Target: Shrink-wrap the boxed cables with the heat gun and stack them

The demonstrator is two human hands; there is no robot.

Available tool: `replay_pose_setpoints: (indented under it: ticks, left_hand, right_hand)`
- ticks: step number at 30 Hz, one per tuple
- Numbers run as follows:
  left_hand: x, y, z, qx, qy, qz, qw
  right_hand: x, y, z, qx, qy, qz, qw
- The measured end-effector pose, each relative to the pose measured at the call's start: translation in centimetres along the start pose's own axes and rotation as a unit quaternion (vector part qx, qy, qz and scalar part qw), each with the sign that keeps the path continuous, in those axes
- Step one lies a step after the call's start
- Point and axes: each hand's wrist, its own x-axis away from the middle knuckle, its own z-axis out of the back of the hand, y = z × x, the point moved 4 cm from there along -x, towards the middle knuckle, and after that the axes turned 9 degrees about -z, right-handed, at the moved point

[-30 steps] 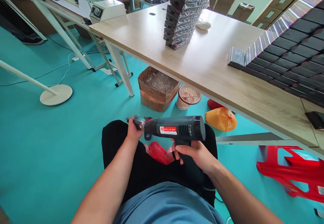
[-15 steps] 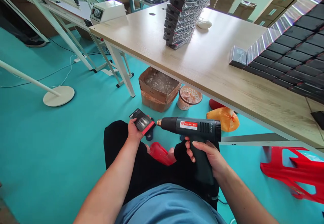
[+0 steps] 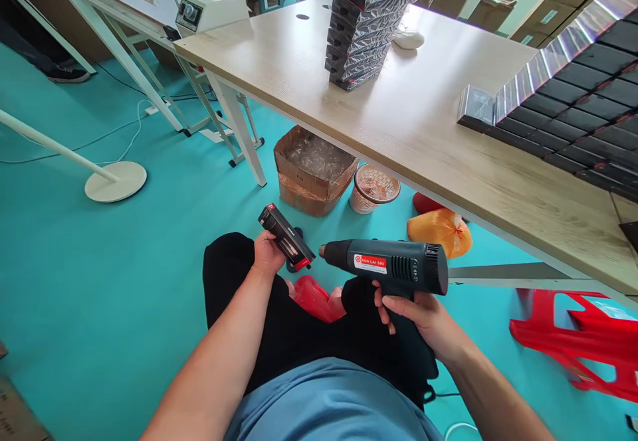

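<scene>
The left hand's [image 3: 269,254] fingers pinch one side of a small black box [image 3: 288,238], held tilted in front of the lap; the right hand's [image 3: 421,318] fingers wrap the grip of a heat gun [image 3: 393,265], its nozzle near the box's red end but apart from it. Wrapped boxes [image 3: 359,36] stand stacked on the table [image 3: 428,115]; a carton [image 3: 309,192] sits on the floor.

Small box [image 3: 287,236] black, red ends; heat gun [image 3: 393,263] dark green-grey; label [image 3: 370,264] red-and-white; floor [image 3: 124,281] turquoise.
</scene>
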Motion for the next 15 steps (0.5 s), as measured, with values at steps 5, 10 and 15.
replay_pose_setpoints:
  ticks: [5,10,15]
  left_hand:
    - [0.03,-0.08,0.02,-0.003,0.000,0.011,1.000]
    - [-0.04,-0.35,0.26,0.007,0.000,0.032,0.999]
    - [-0.21,-0.72,0.25,0.016,-0.030,0.043,0.998]
  right_hand:
    - [-0.07,0.53,-0.80,0.041,-0.057,-0.023,0.997]
    - [-0.27,0.54,-0.20,0.045,-0.009,0.001,0.999]
    - [-0.25,0.42,-0.41,0.029,-0.046,-0.016,0.998]
